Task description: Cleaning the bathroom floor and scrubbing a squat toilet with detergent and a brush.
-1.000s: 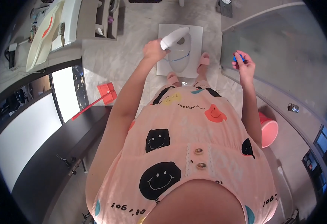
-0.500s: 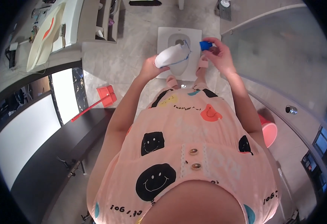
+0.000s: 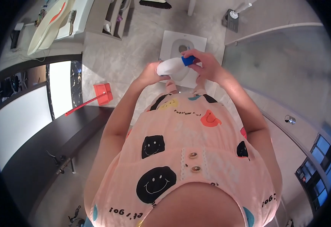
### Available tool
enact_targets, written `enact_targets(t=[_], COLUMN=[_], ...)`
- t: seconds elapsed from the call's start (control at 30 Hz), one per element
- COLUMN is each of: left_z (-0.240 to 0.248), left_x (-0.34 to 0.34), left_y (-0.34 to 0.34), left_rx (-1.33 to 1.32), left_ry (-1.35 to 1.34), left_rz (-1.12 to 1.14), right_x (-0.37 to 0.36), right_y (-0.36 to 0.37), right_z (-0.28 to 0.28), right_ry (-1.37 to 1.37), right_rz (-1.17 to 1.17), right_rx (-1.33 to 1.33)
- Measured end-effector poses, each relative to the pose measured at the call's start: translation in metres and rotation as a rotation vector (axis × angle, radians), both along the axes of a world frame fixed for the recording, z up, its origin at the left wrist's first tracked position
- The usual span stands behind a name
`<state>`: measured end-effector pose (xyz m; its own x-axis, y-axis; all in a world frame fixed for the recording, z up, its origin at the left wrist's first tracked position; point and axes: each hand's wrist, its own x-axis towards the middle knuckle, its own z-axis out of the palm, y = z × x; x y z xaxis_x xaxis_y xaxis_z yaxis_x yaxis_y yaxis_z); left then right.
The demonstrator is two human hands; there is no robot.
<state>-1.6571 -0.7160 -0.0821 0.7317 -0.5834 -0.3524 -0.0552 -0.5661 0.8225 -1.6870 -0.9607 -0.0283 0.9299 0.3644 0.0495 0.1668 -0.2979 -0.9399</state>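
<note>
Near the upper middle of the frame, a white bottle [image 3: 170, 67] is held by the left hand [image 3: 149, 74], whose fingers are closed around its lower end. The bottle is tilted, with its neck turned toward the right. At this neck, a blue cap [image 3: 188, 61] is gripped narrowly between the thumb and fingers of the right hand [image 3: 207, 67]; whether it is screwed tight cannot be told. Behind both hands, a white squat toilet [image 3: 196, 41] is partly covered by them. Pink slippers [image 3: 171, 87] are worn on the feet just below, and a pink dress [image 3: 227, 138] is seen in the lower middle. A red dustpan [image 3: 103, 94] is placed at the left. At the upper right, a white brush [image 3: 233, 14] is kept in a grey holder [image 3: 232, 25], near a glass partition [image 3: 275, 56].
</note>
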Motion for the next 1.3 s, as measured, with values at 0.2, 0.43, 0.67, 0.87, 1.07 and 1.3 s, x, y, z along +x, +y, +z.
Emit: enact_targets(t=[0.2,0.43,0.67,0.87,1.07,1.3], left_z=[-0.001,0.014,0.018,0.019,0.019,0.009], left_x=[-0.007,-0.006,-0.015,-0.015,-0.011,0.006], left_y=[0.009,0.024,0.028,0.04,0.052,0.044], left_rx=[0.019,0.066,0.069,0.028,0.087,0.028], left_ry=[-0.134,-0.184,-0.188,-0.152,-0.283,-0.267], left_rz=[0.017,0.013,0.059,0.129,0.199,0.242], right_x=[0.015,-0.009,0.006,0.006,0.018,0.042], right_y=[0.02,0.04,0.043,0.057,0.076,0.065], right_z=[0.021,-0.005,0.01,0.015,0.016,-0.002], right_ry=[0.695,-0.293,0.608,0.118,0.208,0.294], right_rz=[0.088,-0.218,-0.075,0.051,-0.123,-0.049], right_rx=[-0.295,-0.161,-0.053,-0.226,-0.107,0.082])
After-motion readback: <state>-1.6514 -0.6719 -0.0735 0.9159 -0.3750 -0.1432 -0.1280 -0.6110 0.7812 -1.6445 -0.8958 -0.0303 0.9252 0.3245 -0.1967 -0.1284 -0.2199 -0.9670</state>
